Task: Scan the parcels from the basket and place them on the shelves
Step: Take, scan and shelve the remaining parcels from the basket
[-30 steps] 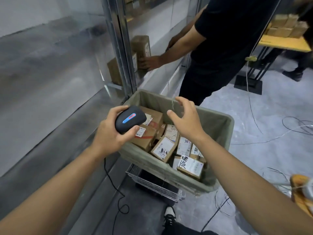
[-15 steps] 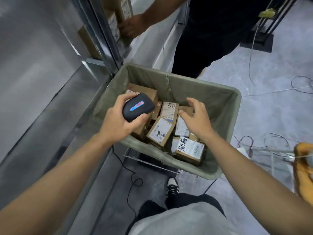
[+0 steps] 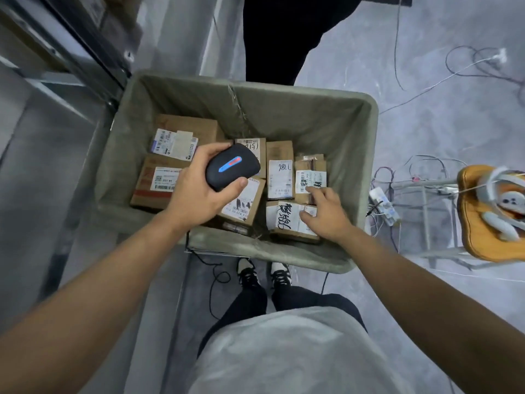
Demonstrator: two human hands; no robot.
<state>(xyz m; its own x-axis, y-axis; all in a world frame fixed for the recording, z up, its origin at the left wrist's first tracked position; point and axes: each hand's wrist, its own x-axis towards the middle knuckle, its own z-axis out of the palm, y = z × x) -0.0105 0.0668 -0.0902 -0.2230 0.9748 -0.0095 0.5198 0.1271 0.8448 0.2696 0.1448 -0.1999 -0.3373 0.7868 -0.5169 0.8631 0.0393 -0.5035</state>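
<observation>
Reaching into the near-right corner of the basket (image 3: 366, 132), your right hand (image 3: 326, 213) has a loose, wide grip touching the scribbled parcel (image 3: 287, 220), so pinch its edges and tilt the label toward the scanner (image 3: 232, 166) your left hand (image 3: 199, 191) holds.

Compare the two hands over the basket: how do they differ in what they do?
The left hand grips a black scanner; the right hand holds nothing. The left hand's fingers curl round the scanner, while the right hand's fingers are spread, reaching down to the parcels at the basket's right side. Both are bare and over the basket.
</observation>
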